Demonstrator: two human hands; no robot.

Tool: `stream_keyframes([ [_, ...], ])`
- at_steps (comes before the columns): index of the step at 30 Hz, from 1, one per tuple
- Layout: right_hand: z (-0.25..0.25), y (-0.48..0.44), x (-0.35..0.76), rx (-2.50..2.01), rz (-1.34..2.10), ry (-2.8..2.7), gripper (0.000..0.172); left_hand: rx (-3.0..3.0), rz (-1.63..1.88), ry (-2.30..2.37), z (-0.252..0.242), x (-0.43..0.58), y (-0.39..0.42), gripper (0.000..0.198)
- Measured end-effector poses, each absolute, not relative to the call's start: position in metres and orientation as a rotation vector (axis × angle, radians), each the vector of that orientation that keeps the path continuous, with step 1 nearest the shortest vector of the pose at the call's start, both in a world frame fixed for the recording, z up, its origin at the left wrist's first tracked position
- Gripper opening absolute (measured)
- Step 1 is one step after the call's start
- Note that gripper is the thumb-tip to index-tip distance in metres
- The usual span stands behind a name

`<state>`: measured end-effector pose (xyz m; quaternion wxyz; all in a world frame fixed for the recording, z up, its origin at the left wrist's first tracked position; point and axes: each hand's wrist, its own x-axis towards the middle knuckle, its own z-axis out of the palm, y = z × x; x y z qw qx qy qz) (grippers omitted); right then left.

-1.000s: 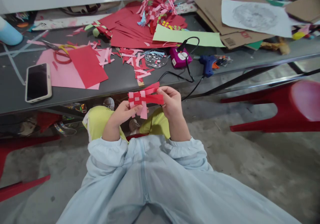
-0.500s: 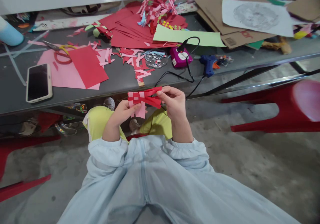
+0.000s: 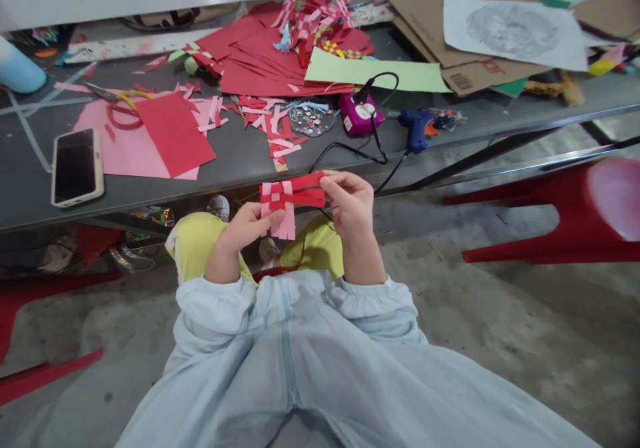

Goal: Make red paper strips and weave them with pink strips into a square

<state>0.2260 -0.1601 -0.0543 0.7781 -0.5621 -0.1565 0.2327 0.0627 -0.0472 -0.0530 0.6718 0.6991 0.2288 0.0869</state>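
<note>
Over my lap, just off the table's front edge, is a partly woven piece of red and pink paper strips [image 3: 277, 195]. My left hand [image 3: 246, 227] pinches its pink lower part between thumb and fingers. The red strips point right, and my right hand [image 3: 350, 198] pinches their ends. At the left of the piece the strips cross in a small checkered patch, while the pink strips hang downward. Part of the pink paper is hidden by my left thumb.
On the table [image 3: 240, 161] lie a phone [image 3: 77, 167], scissors [image 3: 125, 116], red sheets [image 3: 260, 61], paper scraps, a purple box [image 3: 359, 113] with a cable, a blue glue gun [image 3: 417, 130] and cardboard [image 3: 470, 78]. Red stools [image 3: 565, 215] stand at both sides.
The woven piece has shifted slightly right. Its red strips have come closer together and lie straighter, and my right hand has turned a little around their ends.
</note>
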Motion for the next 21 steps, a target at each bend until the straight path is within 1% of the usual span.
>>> stream_keyframes([
  [5,-0.054,-0.159,0.228,-1.195,0.543,-0.31,0.029,1.578,0.174,0.457,-0.052,0.063,-0.046,0.051],
  [9,-0.051,-0.162,0.233,-1.21,0.652,-0.401,0.031,1.598,0.151,0.454,-0.051,0.062,-0.047,0.051],
  [13,-0.049,-0.166,0.237,-1.309,0.783,-0.532,0.027,1.601,0.121,0.458,-0.052,0.061,-0.048,0.05],
  [16,-0.049,-0.166,0.237,-1.351,0.817,-0.566,0.026,1.562,0.123,0.469,-0.054,0.06,-0.049,0.047],
  [21,-0.048,-0.166,0.236,-1.415,0.765,-0.587,0.032,1.518,0.107,0.479,-0.055,0.06,-0.049,0.048],
])
